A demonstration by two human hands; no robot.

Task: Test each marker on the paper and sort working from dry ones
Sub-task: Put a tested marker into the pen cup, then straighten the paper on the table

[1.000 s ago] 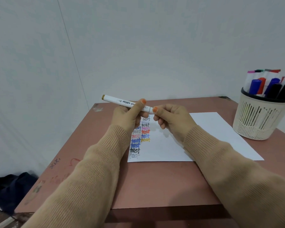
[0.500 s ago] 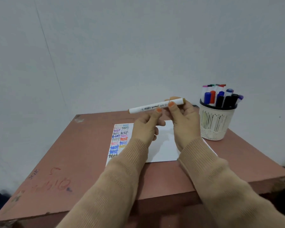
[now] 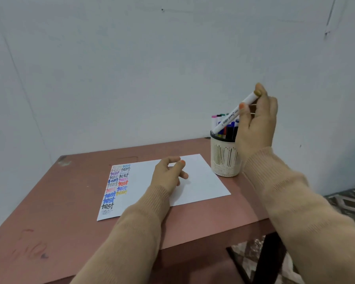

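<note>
The right hand pinches a white marker, which slants down to the hand's left, its lower end at the rim of the cup of markers. The left hand, loosely curled and holding nothing, hovers over the paper.

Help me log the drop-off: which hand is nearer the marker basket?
Right. The right hand holds a white marker just above the basket; the left hand is over the paper, off to the basket's left.
</note>
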